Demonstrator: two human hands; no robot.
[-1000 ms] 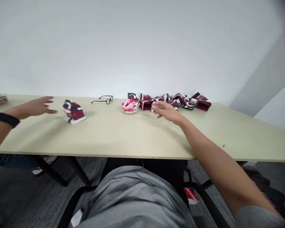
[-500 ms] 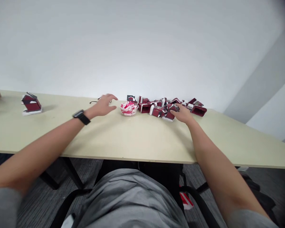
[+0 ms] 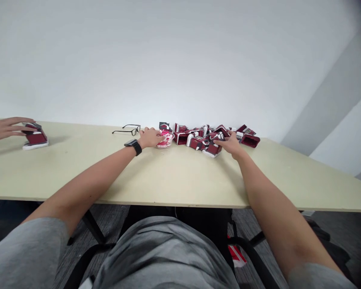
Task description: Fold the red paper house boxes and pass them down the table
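My left hand [image 3: 151, 137] reaches over the left rim of a clear bowl [image 3: 165, 145] of red and white pieces; its fingertips are among the pieces, and whether they pinch one is too small to tell. My right hand [image 3: 231, 143] has its fingers closed on a dark red box piece with a white edge [image 3: 213, 150], at the front of a pile. Several similar dark red pieces [image 3: 197, 142] lie beside and behind it. An open-ended red piece [image 3: 250, 140] lies right of my right hand.
Black-framed glasses [image 3: 134, 131] lie left of the bowl. At the far left another person's hand [image 3: 6, 129] touches a dark red box piece [image 3: 37, 137]. The pale table [image 3: 174, 180] meets a white wall behind.
My left hand has moved right from near the glasses to the bowl. Another person's hand has come in at the left, at the lone red piece. My right hand stays on its piece.
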